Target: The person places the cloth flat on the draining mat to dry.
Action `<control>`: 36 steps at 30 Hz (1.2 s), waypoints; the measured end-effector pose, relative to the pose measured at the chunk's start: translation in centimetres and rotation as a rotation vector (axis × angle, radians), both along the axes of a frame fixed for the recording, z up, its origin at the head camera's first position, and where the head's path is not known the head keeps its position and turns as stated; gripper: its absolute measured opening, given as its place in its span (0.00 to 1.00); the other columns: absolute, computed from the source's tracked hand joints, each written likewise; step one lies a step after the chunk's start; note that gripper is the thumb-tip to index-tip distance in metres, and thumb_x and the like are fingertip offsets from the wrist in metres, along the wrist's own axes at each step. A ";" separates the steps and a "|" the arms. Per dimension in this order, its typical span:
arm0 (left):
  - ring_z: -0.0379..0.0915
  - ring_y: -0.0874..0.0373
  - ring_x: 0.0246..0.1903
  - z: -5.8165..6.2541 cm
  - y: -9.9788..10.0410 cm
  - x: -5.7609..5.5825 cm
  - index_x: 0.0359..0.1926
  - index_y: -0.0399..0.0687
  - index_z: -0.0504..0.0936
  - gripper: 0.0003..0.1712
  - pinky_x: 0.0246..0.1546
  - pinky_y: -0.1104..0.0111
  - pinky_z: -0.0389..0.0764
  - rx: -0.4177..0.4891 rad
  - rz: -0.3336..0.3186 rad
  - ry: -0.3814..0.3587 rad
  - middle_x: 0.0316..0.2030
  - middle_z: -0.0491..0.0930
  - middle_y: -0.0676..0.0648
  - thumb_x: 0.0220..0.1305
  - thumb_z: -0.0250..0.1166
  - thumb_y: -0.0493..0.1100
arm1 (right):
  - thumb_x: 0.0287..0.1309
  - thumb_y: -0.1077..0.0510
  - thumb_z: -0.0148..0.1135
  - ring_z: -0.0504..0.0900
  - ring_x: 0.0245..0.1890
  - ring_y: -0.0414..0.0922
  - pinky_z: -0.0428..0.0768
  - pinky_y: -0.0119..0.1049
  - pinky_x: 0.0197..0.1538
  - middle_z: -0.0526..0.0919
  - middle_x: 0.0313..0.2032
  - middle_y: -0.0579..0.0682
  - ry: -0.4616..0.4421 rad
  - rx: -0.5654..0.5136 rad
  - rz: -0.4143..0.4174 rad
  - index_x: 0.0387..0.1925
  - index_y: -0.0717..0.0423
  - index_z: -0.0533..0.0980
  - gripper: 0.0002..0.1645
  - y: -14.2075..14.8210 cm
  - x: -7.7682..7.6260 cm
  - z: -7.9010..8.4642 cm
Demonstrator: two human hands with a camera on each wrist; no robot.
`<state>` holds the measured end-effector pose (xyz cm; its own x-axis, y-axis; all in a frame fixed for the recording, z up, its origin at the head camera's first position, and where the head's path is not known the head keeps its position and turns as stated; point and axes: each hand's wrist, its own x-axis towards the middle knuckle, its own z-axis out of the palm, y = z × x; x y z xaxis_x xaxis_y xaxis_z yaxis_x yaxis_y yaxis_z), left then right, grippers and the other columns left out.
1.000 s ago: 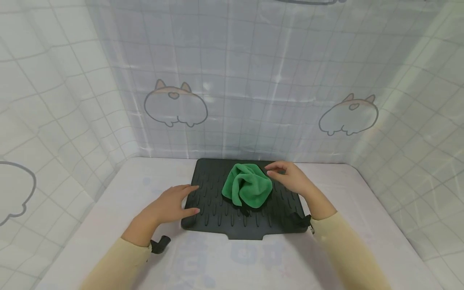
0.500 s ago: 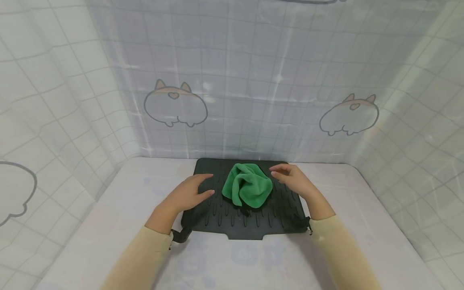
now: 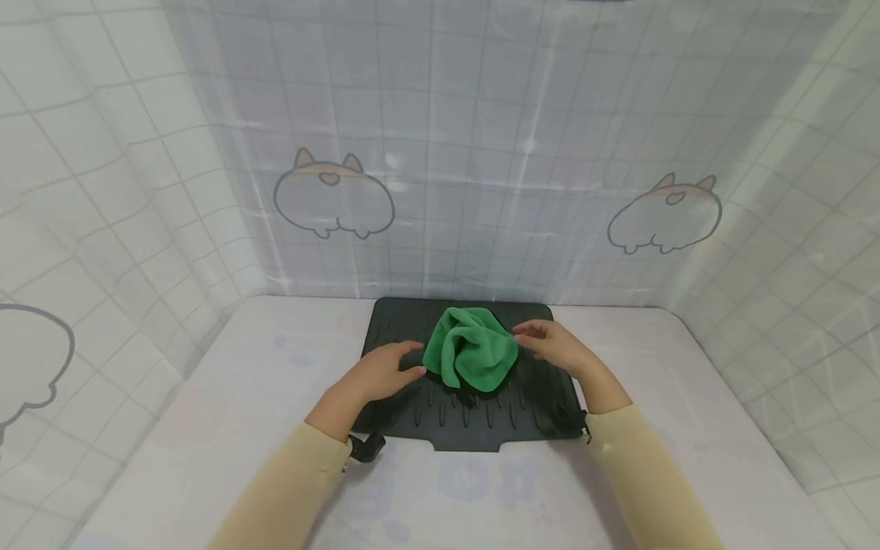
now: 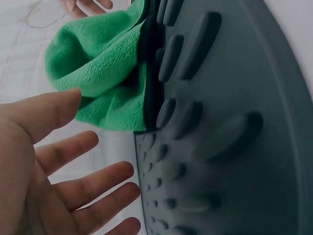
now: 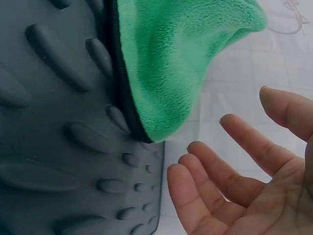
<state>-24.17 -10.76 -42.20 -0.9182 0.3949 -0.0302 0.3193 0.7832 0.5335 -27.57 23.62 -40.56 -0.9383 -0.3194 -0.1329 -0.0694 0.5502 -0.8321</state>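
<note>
A crumpled green cloth [image 3: 474, 351] with a dark edge lies heaped on a dark grey ridged mat [image 3: 412, 424]. My left hand [image 3: 383, 372] hovers close to the cloth's left side, fingers spread and holding nothing. In the left wrist view the thumb [image 4: 54, 110] overlaps the cloth [image 4: 98, 58]; whether it touches cannot be told. On the other side my right hand [image 3: 553, 345] is beside the cloth's right edge, its fingers loosely bent around nothing. The right wrist view shows a gap between those fingers [image 5: 230, 181] and the cloth [image 5: 171, 58].
The mat lies on a pale printed table [image 3: 227, 428], near its back edge. Behind it hangs a white gridded curtain [image 3: 481, 153] with cartoon animal outlines. Similar sheets stand on the left and right. A small black device [image 3: 367, 447] sits at the left wrist.
My left hand has moved right and over the mat, up close to the cloth. The right hand has shifted only slightly. The cloth keeps its shape and place.
</note>
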 end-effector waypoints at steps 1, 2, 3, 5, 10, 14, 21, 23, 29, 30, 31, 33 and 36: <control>0.70 0.40 0.64 0.0 0.1 0.0 0.71 0.45 0.69 0.32 0.62 0.45 0.71 -0.002 0.003 -0.007 0.64 0.74 0.37 0.72 0.62 0.53 | 0.75 0.52 0.54 0.72 0.64 0.61 0.76 0.55 0.60 0.74 0.63 0.64 -0.007 0.004 0.002 0.66 0.64 0.70 0.27 0.0 -0.1 -0.1; 0.70 0.41 0.63 -0.1 0.3 0.0 0.71 0.46 0.69 0.32 0.62 0.46 0.71 -0.006 0.006 -0.015 0.63 0.75 0.38 0.72 0.62 0.53 | 0.75 0.52 0.54 0.72 0.64 0.61 0.76 0.55 0.60 0.74 0.64 0.64 -0.019 0.005 0.004 0.67 0.65 0.70 0.27 -0.1 -0.1 -0.2; 0.71 0.41 0.63 -0.2 0.4 0.0 0.71 0.47 0.70 0.32 0.62 0.46 0.71 -0.010 0.007 -0.020 0.63 0.75 0.38 0.72 0.62 0.53 | 0.75 0.52 0.54 0.71 0.65 0.61 0.76 0.55 0.60 0.73 0.64 0.65 -0.027 0.009 0.007 0.67 0.65 0.69 0.27 -0.1 -0.1 -0.4; 0.71 0.41 0.63 -0.4 0.5 0.0 0.71 0.48 0.70 0.32 0.61 0.46 0.71 -0.020 0.010 -0.031 0.62 0.76 0.38 0.72 0.62 0.54 | 0.75 0.52 0.54 0.71 0.65 0.62 0.76 0.55 0.60 0.73 0.64 0.66 -0.045 0.008 0.012 0.67 0.65 0.69 0.27 -0.2 -0.2 -0.7; 0.71 0.42 0.63 -0.9 0.8 0.0 0.70 0.48 0.71 0.31 0.61 0.47 0.72 -0.024 0.008 -0.057 0.62 0.76 0.39 0.72 0.62 0.54 | 0.75 0.52 0.54 0.70 0.65 0.62 0.77 0.55 0.59 0.73 0.64 0.66 -0.082 0.011 0.020 0.67 0.64 0.68 0.28 -0.1 -0.5 -1.5; 0.72 0.43 0.62 -1.2 1.0 -0.1 0.69 0.49 0.73 0.29 0.60 0.48 0.73 -0.008 0.012 -0.081 0.61 0.77 0.40 0.72 0.62 0.54 | 0.75 0.51 0.54 0.69 0.66 0.62 0.77 0.55 0.59 0.73 0.64 0.66 -0.109 -0.002 0.020 0.67 0.64 0.68 0.28 0.1 -0.9 -2.1; 0.72 0.44 0.62 -1.5 1.3 -0.5 0.68 0.51 0.75 0.27 0.60 0.49 0.74 0.049 0.004 -0.123 0.61 0.77 0.41 0.73 0.61 0.53 | 0.75 0.51 0.54 0.65 0.69 0.64 0.75 0.55 0.61 0.69 0.66 0.67 -0.151 -0.078 0.018 0.69 0.64 0.66 0.30 0.3 -1.3 -2.6; 0.72 0.45 0.62 -1.6 1.4 -0.7 0.68 0.51 0.75 0.26 0.59 0.50 0.74 0.059 0.010 -0.127 0.61 0.77 0.41 0.73 0.61 0.52 | 0.75 0.52 0.53 0.65 0.68 0.64 0.75 0.55 0.62 0.68 0.66 0.67 -0.157 -0.092 0.013 0.70 0.64 0.65 0.30 0.3 -1.3 -2.7; 0.73 0.45 0.61 -2.1 1.6 -1.0 0.66 0.49 0.77 0.24 0.58 0.52 0.75 0.084 0.016 -0.111 0.59 0.78 0.41 0.73 0.62 0.50 | 0.75 0.52 0.54 0.68 0.65 0.63 0.74 0.53 0.62 0.66 0.67 0.67 -0.209 -0.153 -0.013 0.71 0.61 0.64 0.30 0.2 -1.7 -3.1; 0.73 0.45 0.60 -2.1 1.7 -1.1 0.65 0.48 0.78 0.24 0.58 0.51 0.76 0.085 0.015 -0.101 0.58 0.79 0.41 0.72 0.62 0.49 | 0.75 0.52 0.54 0.68 0.65 0.63 0.75 0.52 0.62 0.66 0.67 0.67 -0.218 -0.159 -0.015 0.72 0.61 0.64 0.30 0.2 -1.7 -3.1; 0.74 0.45 0.60 -2.2 1.7 -1.1 0.64 0.47 0.79 0.23 0.58 0.51 0.76 0.088 0.015 -0.092 0.58 0.79 0.41 0.72 0.62 0.49 | 0.75 0.52 0.54 0.68 0.65 0.63 0.75 0.52 0.62 0.65 0.68 0.67 -0.222 -0.163 -0.017 0.72 0.60 0.64 0.31 0.2 -1.7 -3.2; 0.74 0.44 0.60 -2.5 1.7 -1.2 0.63 0.46 0.80 0.22 0.58 0.51 0.76 0.092 0.021 -0.074 0.57 0.80 0.41 0.72 0.63 0.47 | 0.74 0.52 0.55 0.68 0.65 0.63 0.75 0.51 0.61 0.65 0.68 0.66 -0.221 -0.166 -0.012 0.72 0.60 0.65 0.31 0.1 -1.7 -3.2; 0.75 0.44 0.59 -2.8 1.8 -1.4 0.61 0.45 0.81 0.21 0.58 0.51 0.76 0.106 0.041 -0.048 0.56 0.81 0.41 0.71 0.64 0.45 | 0.73 0.53 0.58 0.70 0.64 0.63 0.77 0.51 0.60 0.68 0.67 0.66 -0.192 -0.154 -0.012 0.69 0.61 0.68 0.29 -0.1 -1.7 -3.3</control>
